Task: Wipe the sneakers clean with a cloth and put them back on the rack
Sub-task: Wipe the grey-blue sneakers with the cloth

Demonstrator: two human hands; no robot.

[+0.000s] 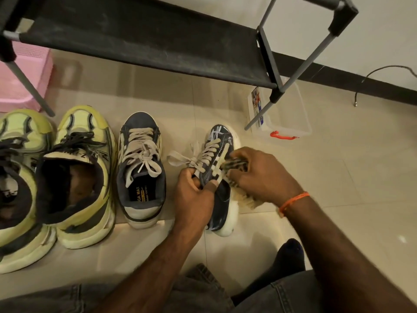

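A dark blue sneaker (pixel 222 199) with cream laces and a white sole is tilted onto its side on the tiled floor. My left hand (pixel 194 195) grips its collar and tongue. My right hand (pixel 261 175) holds a bunched pale cloth (pixel 242 198) with a striped part against the shoe's outer side. Its mate (pixel 141 168) stands upright just to the left. Two yellow-green sneakers (pixel 83 177) (pixel 18 188) stand further left. The black shoe rack (pixel 144 41) rises behind them, its fabric shelf bare.
A pink plastic basket (pixel 24 80) sits under the rack at the left. A clear plastic box (pixel 284 118) with a red handle stands by the rack's right leg. A black cable (pixel 370 80) hangs near the wall. My knees and a dark sock (pixel 291 256) are at the bottom.
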